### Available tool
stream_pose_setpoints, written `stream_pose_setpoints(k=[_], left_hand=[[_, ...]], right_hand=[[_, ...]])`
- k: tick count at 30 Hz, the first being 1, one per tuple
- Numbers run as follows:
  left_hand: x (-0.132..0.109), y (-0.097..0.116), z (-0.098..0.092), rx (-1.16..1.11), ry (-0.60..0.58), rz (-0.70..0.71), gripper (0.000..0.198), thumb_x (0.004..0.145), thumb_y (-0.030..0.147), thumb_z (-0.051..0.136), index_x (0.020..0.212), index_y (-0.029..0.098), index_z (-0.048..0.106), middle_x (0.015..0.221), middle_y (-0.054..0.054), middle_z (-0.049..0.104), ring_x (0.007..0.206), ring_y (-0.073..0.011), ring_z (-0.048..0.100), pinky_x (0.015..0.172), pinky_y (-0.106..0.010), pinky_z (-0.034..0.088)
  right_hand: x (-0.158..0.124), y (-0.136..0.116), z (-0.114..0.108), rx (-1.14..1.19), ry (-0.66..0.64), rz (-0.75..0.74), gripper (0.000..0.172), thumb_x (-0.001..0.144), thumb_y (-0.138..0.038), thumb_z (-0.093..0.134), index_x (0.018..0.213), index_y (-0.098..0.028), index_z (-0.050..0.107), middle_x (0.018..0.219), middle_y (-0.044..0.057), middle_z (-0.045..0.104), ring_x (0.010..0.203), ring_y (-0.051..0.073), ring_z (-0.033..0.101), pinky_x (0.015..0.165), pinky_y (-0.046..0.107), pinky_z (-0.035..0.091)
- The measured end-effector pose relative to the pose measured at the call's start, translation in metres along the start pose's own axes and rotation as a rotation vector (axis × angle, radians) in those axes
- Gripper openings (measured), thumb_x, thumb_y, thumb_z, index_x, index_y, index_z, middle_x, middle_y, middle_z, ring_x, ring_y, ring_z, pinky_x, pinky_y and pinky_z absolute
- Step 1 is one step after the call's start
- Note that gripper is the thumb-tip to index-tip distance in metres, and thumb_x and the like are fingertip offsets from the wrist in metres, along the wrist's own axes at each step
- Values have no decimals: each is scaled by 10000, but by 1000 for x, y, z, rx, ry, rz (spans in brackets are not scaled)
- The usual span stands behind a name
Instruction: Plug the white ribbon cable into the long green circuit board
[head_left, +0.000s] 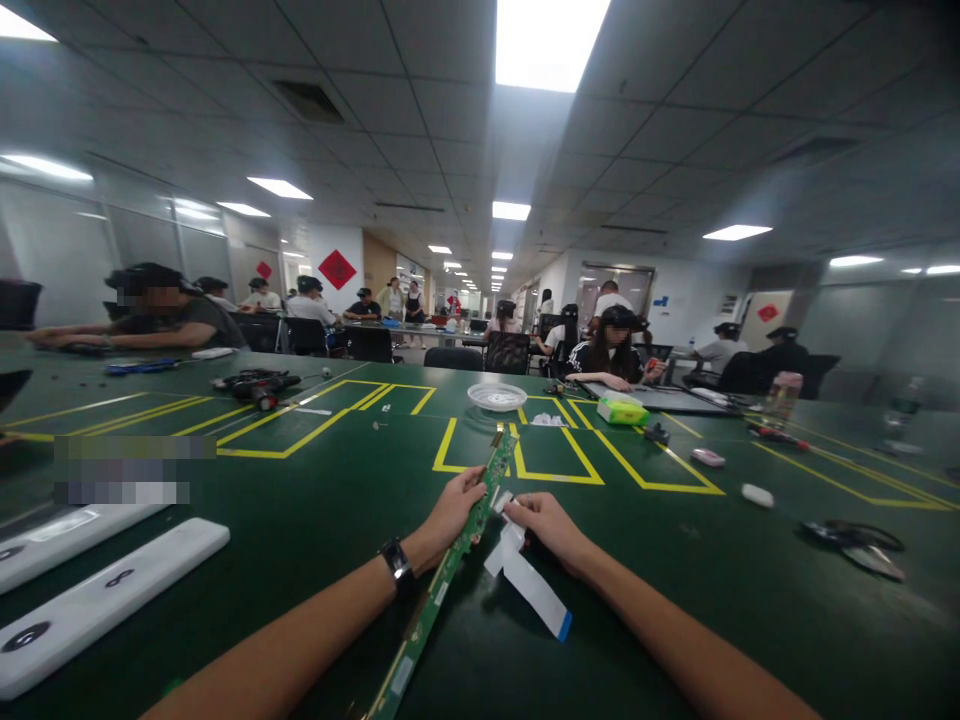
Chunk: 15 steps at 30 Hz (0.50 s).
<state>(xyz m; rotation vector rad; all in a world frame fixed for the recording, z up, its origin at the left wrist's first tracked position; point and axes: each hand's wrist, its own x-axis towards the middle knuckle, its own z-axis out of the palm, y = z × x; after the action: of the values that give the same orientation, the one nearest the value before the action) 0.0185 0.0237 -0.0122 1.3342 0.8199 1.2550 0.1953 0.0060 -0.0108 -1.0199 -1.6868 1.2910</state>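
A long, narrow green circuit board (439,592) slants up from the bottom edge, tilted away from me. My left hand (452,510) is closed around its upper part, thumb on the board's face. My right hand (549,528) pinches a white flat ribbon cable (534,590) close to the board's right side. The cable is folded near my fingers, and its blue-tipped end hangs down to the right. Whether the cable's upper end is joined to the board, I cannot make out. A dark watch (396,566) is on my left wrist.
A white round basket (497,397) stands beyond the board on the green table (660,590). Long white bars (112,600) lie at left, a power drill (259,387) behind them. A green-white pack (622,409), a white mouse-like object (757,495) and dark cables (855,540) lie right. People sit around.
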Motion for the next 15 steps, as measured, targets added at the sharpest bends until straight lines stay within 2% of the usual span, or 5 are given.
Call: stream_pose_setpoints(k=[3, 8, 12, 15], left_hand=[[0, -1, 2, -24, 5, 6, 343, 826, 164, 534, 1164, 129, 576, 1097, -81, 661, 941, -153, 623, 827, -234, 476], [-3, 0, 2, -33, -4, -21, 372, 827, 207, 542, 1192, 141, 558, 1048, -72, 665, 755, -127, 623, 752, -241, 491], [-8, 1, 2, 49, -57, 0, 405, 847, 278, 525, 1230, 148, 535, 911, -39, 670, 635, -108, 583, 668, -227, 481], [-12, 1, 1, 130, -119, 2, 464, 856, 352, 518, 1279, 162, 504, 782, -10, 652, 617, -125, 569, 621, -225, 465]], right_hand=[[0, 1, 1, -6, -8, -1, 423, 775, -535, 604, 626, -143, 546, 499, -36, 531, 439, 68, 438, 443, 202, 289], [0, 1, 1, -23, -19, -2, 405, 789, -516, 594, 648, -137, 565, 514, -29, 542, 449, 69, 439, 449, 199, 281], [1, 5, 1, -14, 12, 9, 405, 772, -515, 609, 643, -133, 574, 502, -37, 517, 444, 67, 417, 449, 199, 275], [1, 7, 1, 43, 21, 24, 380, 744, -500, 639, 668, -130, 593, 532, -30, 546, 455, 72, 432, 464, 200, 294]])
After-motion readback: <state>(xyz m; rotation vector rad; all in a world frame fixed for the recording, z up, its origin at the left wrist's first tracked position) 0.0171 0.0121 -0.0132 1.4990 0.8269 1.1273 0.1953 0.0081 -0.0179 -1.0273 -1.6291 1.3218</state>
